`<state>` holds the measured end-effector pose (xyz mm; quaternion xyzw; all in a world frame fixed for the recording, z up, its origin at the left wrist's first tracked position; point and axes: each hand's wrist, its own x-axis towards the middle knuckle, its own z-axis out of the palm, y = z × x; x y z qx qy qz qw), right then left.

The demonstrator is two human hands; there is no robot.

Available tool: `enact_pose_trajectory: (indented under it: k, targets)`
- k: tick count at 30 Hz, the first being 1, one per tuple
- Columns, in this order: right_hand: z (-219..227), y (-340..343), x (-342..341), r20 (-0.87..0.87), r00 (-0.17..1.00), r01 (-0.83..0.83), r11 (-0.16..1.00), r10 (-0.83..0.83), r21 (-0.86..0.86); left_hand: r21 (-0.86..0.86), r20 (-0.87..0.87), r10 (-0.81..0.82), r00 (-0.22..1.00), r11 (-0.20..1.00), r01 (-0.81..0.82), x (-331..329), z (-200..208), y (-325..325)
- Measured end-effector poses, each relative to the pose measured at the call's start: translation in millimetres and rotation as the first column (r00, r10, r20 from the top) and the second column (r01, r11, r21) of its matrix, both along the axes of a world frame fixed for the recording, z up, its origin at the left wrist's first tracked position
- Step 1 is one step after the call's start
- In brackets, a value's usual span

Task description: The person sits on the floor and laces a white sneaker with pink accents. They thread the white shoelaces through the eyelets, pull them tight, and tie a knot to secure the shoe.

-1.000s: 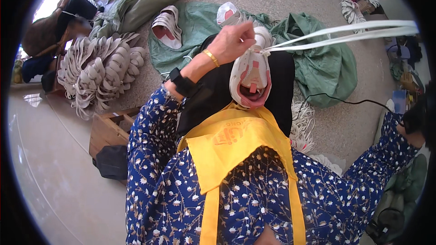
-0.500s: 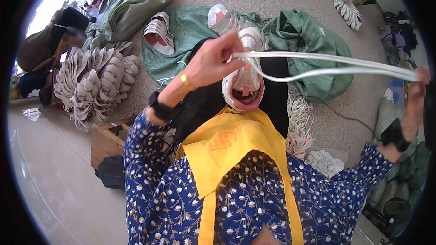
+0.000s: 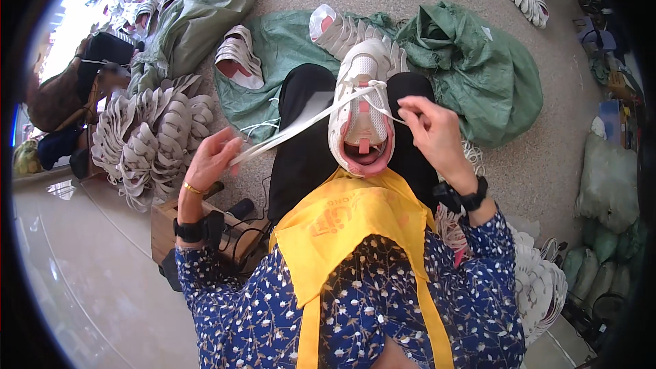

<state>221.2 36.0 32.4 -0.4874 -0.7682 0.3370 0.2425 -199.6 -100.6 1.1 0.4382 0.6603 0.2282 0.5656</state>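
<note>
A white and pink sneaker (image 3: 363,111) rests between my knees, its pink-lined opening toward me. A white shoelace (image 3: 301,123) crosses the upper part of its tongue and runs out to both sides. My left hand (image 3: 215,157), to the left of the shoe, pinches the long, stretched part of the lace, which is blurred by motion. On the other side, close to the shoe, my right hand (image 3: 434,133) has its thumb and finger closed on the short side of the lace.
A yellow apron (image 3: 342,212) covers my lap. Green woven sacks (image 3: 471,75) lie ahead, with a row of white shoe uppers (image 3: 345,34) between. Stacked uppers (image 3: 143,137) and a wooden box (image 3: 164,229) stand at left. Loose laces (image 3: 451,225) hang by my right knee.
The lace has gone from being stretched off to the right to lying across the shoe. My left hand moved down and left with it; my right hand came in beside the shoe.
</note>
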Motion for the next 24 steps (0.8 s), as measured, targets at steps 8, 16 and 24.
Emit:
enact_pose_trajectory:
  k: [8,16,24]
  targets:
    - [-8.6,42.4,-37.9,-0.025,0.998,-0.060,0.990,0.063,0.131,0.472,-0.730,0.291,0.618,0.869,0.148,29.4,-6.2,23.9]
    - [-15.0,48.4,-46.6,0.001,0.998,-0.056,0.970,0.058,0.238,0.609,-0.036,0.045,0.998,0.793,-0.013,137.6,1.1,111.9]
    - [-17.0,63.4,-41.3,-0.397,0.918,-0.156,0.896,-0.024,-0.416,0.546,-0.065,-0.195,0.979,0.814,0.198,150.9,-13.9,154.5]
